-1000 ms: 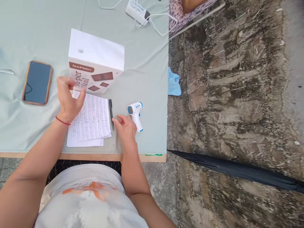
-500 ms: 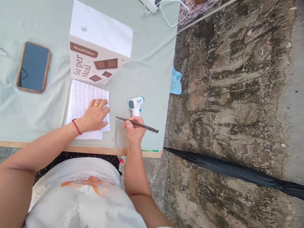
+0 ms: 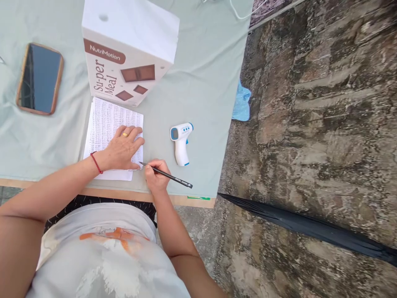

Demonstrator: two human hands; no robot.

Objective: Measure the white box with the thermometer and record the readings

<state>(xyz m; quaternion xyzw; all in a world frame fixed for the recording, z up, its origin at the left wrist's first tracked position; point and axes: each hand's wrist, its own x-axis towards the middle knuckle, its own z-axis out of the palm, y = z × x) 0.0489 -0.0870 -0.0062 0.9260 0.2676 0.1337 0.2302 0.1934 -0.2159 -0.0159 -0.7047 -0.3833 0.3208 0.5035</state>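
Observation:
My left hand (image 3: 122, 149) lies with fingers spread on a small stack of handwritten paper sheets (image 3: 104, 120). A ring and a red wrist cord are on it. My right hand (image 3: 157, 176) pinches a slim black pen (image 3: 175, 179), its tip at the lower right edge of the top sheet. Whether the tip touches the paper I cannot tell. Just up and right of that hand, a white and blue infrared thermometer (image 3: 180, 142) rests on the cloth. Behind the paper stands a white and brown "NutriMotion Su-per Meal" box (image 3: 124, 54).
A phone in a brown case (image 3: 40, 78) lies at the left on the pale green tablecloth (image 3: 204, 95). A white cable (image 3: 237, 14) runs along the far edge. Blue plastic (image 3: 242, 101) hangs off the table's right side, above rough ground (image 3: 310, 124).
My right hand has moved left with the pen, from below the thermometer to the paper's edge. More of the thermometer's handle now shows. My left hand stays on the paper.

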